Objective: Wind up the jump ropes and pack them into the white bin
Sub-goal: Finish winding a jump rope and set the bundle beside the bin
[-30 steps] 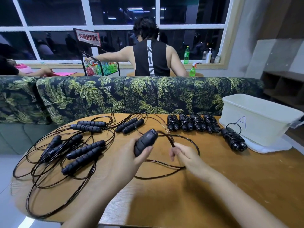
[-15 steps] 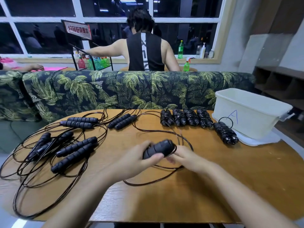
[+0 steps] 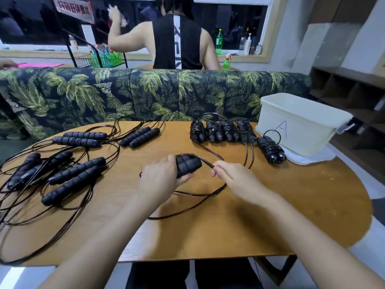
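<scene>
The left hand (image 3: 160, 178) has its grip closed round a pair of black handles (image 3: 190, 164), held side by side over the middle of the worktop (image 3: 291, 205), so the two make one core to wind onto. The right hand (image 3: 235, 176) pinches the cord (image 3: 205, 161) just beside the handles' end, its grip tight on it, I'd say to keep each turn taut as it goes round. The slack of that cord lies in a loop on the worktop in front of both hands, free to feed in. Beyond them four wound ropes (image 3: 220, 130) lie in a neat row, touching one another, and a fifth bundle (image 3: 270, 150) sits just beside the white bin (image 3: 300, 126) at the far right, as if staged for packing; I can't see into the bin from here. Off to the left the loose ropes (image 3: 73, 176) sprawl in a tangle, well apart from the finished ones, which seems meant to keep done and undone from mixing
</scene>
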